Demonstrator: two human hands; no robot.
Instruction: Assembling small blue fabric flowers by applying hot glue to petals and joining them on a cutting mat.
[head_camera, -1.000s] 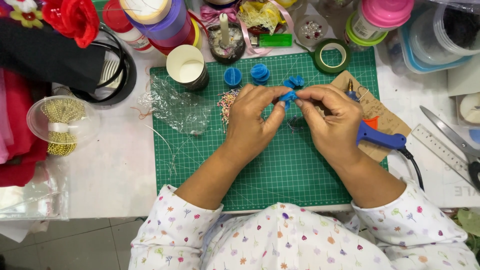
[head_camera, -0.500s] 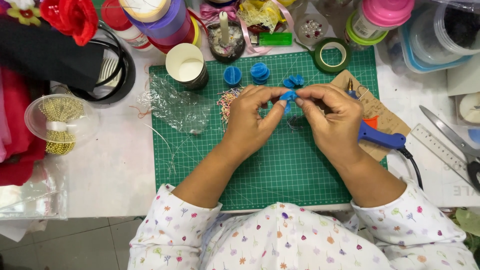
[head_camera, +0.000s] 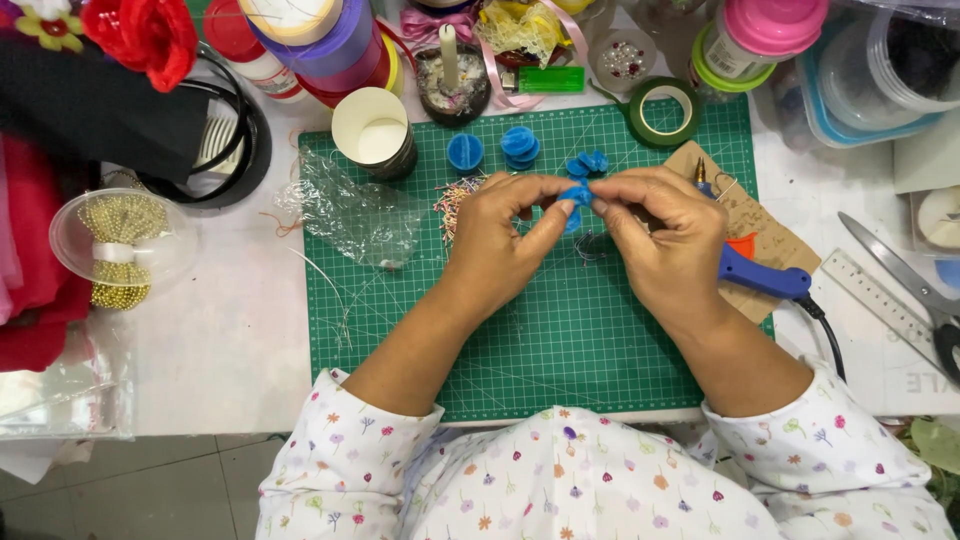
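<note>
My left hand (head_camera: 500, 240) and my right hand (head_camera: 660, 235) meet over the green cutting mat (head_camera: 560, 340), both pinching one small folded blue felt piece (head_camera: 576, 195) between thumbs and fingertips. Just beyond it on the mat lie more blue felt pieces: a round one (head_camera: 465, 152), a stacked one (head_camera: 519, 146) and a small cluster (head_camera: 587, 162). A pile of thin coloured strands (head_camera: 455, 196) sits left of my left hand. A blue glue gun (head_camera: 760, 275) lies on brown card (head_camera: 765, 235) right beside my right hand.
A paper cup (head_camera: 372, 130), crumpled clear plastic (head_camera: 350, 210), a green tape roll (head_camera: 663, 110) and a candle holder (head_camera: 452, 80) ring the mat. Scissors (head_camera: 905, 280) and a ruler (head_camera: 880, 300) lie at right. A gold bead bow in a clear dish (head_camera: 120, 240) sits left.
Hardly anything: my fingers shifted slightly on the blue felt piece, which stays held between both hands in the same spot.
</note>
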